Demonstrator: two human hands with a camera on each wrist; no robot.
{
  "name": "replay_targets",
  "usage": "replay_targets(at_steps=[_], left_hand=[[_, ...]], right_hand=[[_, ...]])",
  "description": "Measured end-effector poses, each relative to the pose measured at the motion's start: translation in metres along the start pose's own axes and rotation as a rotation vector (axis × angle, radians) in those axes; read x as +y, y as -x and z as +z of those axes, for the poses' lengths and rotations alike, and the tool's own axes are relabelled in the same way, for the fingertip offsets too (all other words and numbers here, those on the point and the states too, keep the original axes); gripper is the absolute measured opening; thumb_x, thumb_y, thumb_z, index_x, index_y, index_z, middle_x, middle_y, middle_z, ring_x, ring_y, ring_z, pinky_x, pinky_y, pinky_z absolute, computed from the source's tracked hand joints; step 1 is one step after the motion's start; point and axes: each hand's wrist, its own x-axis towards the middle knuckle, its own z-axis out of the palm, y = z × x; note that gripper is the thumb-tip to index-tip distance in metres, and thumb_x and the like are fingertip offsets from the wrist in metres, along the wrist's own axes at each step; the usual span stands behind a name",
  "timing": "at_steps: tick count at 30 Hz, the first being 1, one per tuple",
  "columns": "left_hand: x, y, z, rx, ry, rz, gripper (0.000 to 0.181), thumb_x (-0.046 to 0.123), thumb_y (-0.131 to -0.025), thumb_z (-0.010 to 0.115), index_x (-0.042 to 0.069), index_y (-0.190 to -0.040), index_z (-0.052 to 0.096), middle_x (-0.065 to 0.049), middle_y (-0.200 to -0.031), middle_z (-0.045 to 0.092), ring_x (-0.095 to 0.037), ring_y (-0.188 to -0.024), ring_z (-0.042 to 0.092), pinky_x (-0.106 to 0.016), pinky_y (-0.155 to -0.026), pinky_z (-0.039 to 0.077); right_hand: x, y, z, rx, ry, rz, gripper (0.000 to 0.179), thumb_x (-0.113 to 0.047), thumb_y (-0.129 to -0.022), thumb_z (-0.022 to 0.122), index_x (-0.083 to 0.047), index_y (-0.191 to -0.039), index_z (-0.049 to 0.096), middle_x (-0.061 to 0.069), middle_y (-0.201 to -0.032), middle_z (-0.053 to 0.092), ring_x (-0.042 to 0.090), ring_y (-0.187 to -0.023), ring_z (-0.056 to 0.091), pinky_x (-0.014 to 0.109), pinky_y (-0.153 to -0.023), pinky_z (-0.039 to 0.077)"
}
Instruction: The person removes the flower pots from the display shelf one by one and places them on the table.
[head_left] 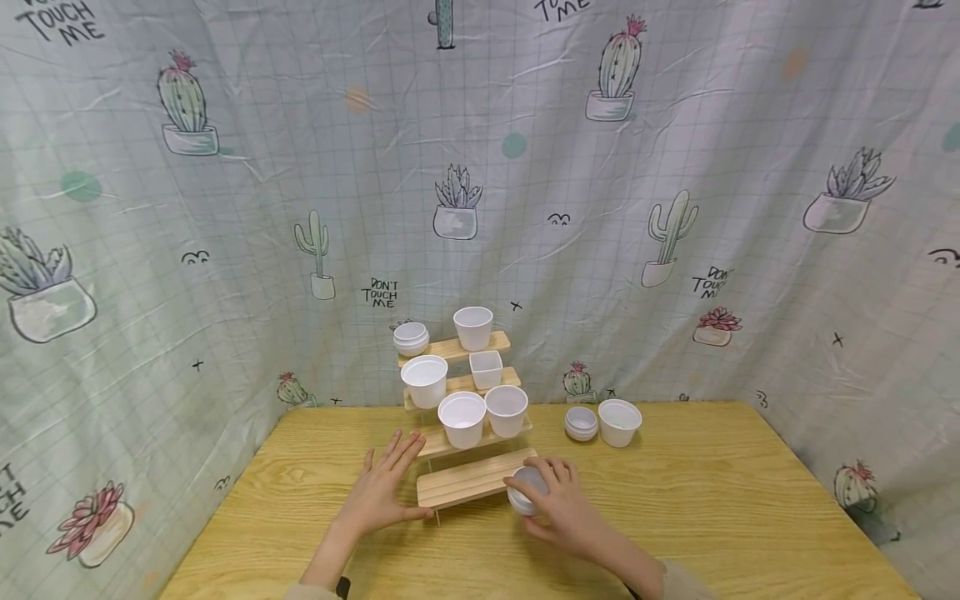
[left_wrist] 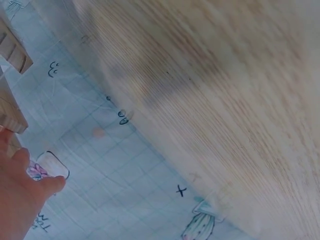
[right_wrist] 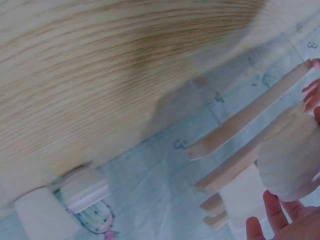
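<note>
A tiered wooden stand [head_left: 472,479] bears several white plant pots on its upper steps; the lowest step is bare wood. My left hand [head_left: 377,492] is at the stand's left side, fingers spread and fairly straight, touching its edge. My right hand [head_left: 566,510] grips a small round white pot [head_left: 528,490] at the right end of the lowest step. In the right wrist view this pot [right_wrist: 290,157] shows ribbed sides, with fingertips [right_wrist: 272,200] against it. Whether it touches the step I cannot tell. The left wrist view shows the left hand [left_wrist: 22,195] by the step ends.
Right of the stand, a small round pot [head_left: 581,423] and a larger tapered pot [head_left: 619,422] stand on the wooden table [head_left: 675,500]. Behind, a cactus-print curtain [head_left: 540,208] hangs along the table's back and sides.
</note>
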Motion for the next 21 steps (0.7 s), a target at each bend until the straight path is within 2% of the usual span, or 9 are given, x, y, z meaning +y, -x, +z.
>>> replay_targets(at_steps=[8,16,21], left_hand=[[0.003,-0.001,0.001,0.028,-0.03,-0.026,0.099,0.066,-0.063,0.063,0.022,-0.142,0.023,0.006,-0.149,0.02,-0.028,-0.137,0.017,-0.066,-0.102,0.015],[0.003,-0.001,0.001,0.054,-0.044,-0.014,0.09,0.061,-0.07,0.061,0.02,-0.142,0.025,0.004,-0.148,0.022,-0.029,-0.137,0.02,-0.066,-0.101,0.017],[0.003,0.0,0.003,0.069,-0.054,-0.005,0.089,0.059,-0.071,0.062,0.019,-0.142,0.026,0.003,-0.148,0.024,-0.031,-0.136,0.022,-0.067,-0.1,0.018]], right_hand=[[0.012,0.01,-0.005,0.04,0.015,0.02,0.06,-0.025,-0.058,0.08,-0.024,-0.114,0.058,0.013,-0.113,0.051,0.026,-0.098,0.044,0.044,-0.076,0.037],[0.024,0.019,-0.006,0.064,0.06,0.036,0.061,-0.025,-0.056,0.081,-0.025,-0.113,0.06,0.009,-0.11,0.051,0.025,-0.096,0.045,0.043,-0.075,0.037],[0.032,0.026,-0.006,0.07,0.069,0.053,0.061,-0.025,-0.055,0.081,-0.024,-0.113,0.06,0.01,-0.109,0.051,0.024,-0.095,0.044,0.043,-0.076,0.034]])
